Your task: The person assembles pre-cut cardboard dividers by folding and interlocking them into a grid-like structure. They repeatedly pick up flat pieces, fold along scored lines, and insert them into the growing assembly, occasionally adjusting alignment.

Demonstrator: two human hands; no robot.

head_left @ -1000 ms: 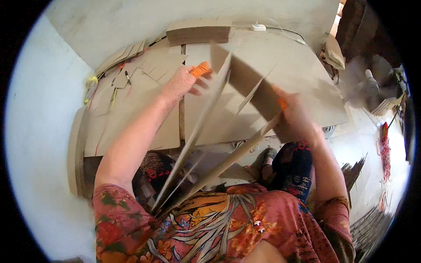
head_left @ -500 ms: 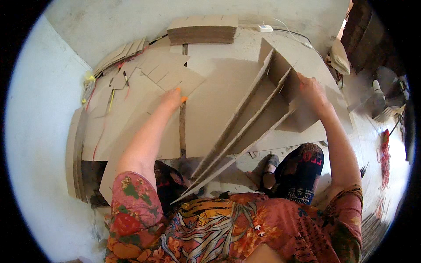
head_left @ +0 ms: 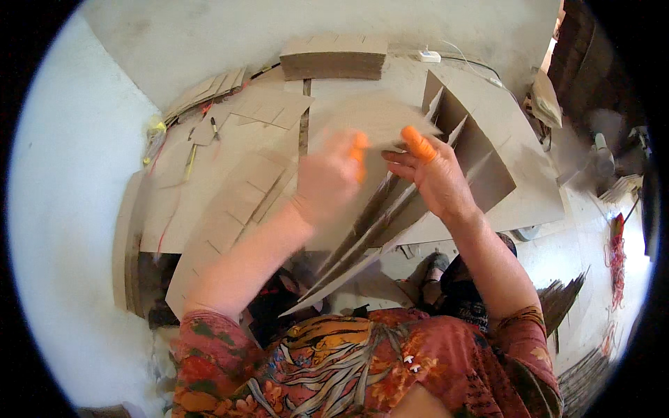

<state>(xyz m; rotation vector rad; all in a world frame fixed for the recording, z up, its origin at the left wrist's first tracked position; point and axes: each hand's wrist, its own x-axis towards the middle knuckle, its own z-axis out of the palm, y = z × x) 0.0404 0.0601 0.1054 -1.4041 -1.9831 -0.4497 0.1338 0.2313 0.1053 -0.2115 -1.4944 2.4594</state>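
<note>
I hold a flat cardboard sheet over a set of upright slotted cardboard strips that fan out across the table. My left hand, blurred, with an orange finger cot, grips the sheet's near left edge. My right hand, also with an orange finger cot on one finger, pinches the sheet's near right edge just above the strips. The strips run from my lap up to the far right of the table.
A stack of cardboard pieces sits at the table's far edge. Slotted cardboard sheets lie flat at the left, with pens and scraps. A white power strip and cable lie at the back. More cardboard piles stand on the floor at right.
My left hand has come from the flat sheets at the left to the middle with a cardboard sheet. My right hand moved left from the strips' far end to meet it.
</note>
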